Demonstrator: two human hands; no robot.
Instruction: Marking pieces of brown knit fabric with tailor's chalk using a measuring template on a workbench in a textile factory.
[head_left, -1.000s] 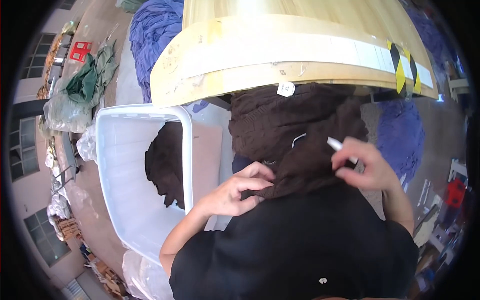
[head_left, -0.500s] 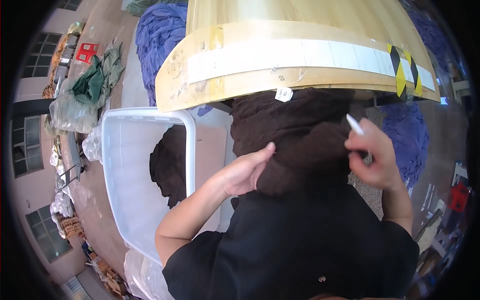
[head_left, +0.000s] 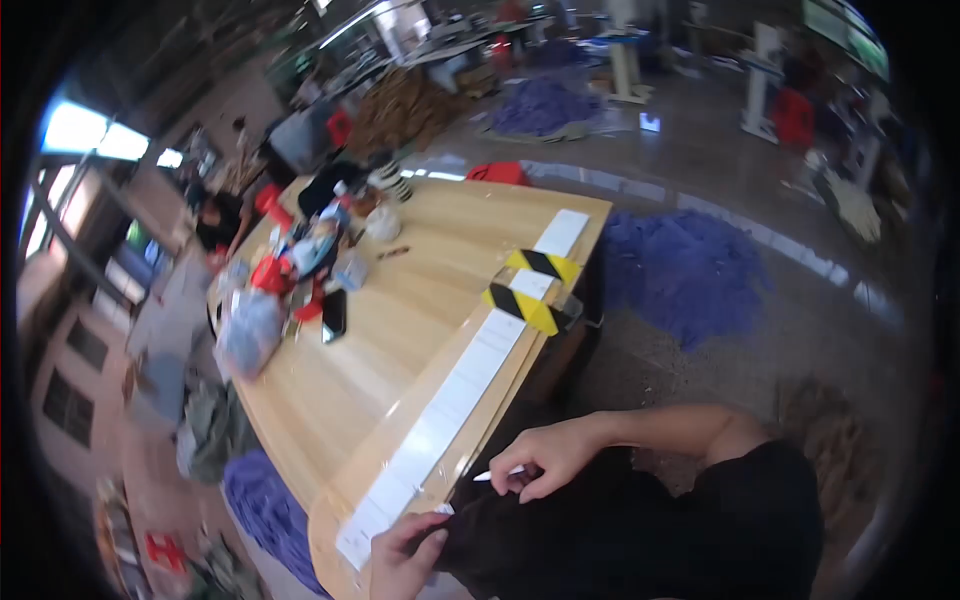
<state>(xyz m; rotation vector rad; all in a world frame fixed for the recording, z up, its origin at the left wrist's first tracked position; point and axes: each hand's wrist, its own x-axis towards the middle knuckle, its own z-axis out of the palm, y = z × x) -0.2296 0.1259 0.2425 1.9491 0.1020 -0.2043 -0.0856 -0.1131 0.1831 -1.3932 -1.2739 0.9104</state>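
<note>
My left hand (head_left: 404, 555) is closed on the edge of a dark brown cloth (head_left: 468, 535), its thumb and fingers pinching beside a small white label (head_left: 444, 509). My right hand (head_left: 548, 458) is curled around a slim white pointed tool (head_left: 488, 476), whose tip points left above the cloth. I cannot make out whether it is a pen. Both hands are at the near edge of a wooden table (head_left: 400, 330). The rest of the cloth blends into my black shirt and is hard to separate from it.
A white measuring strip (head_left: 430, 430) runs along the table edge, crossed by yellow-black tape (head_left: 535, 290). Bags, a dark phone (head_left: 334, 316) and small items crowd the far left. Purple cloth piles (head_left: 690, 270) lie on the floor. Another person (head_left: 215, 222) is beyond the table.
My view has swung up and tilted, so the table top and room show, and the white bin is out of view. Both hands now appear lower, the right closer to the left.
</note>
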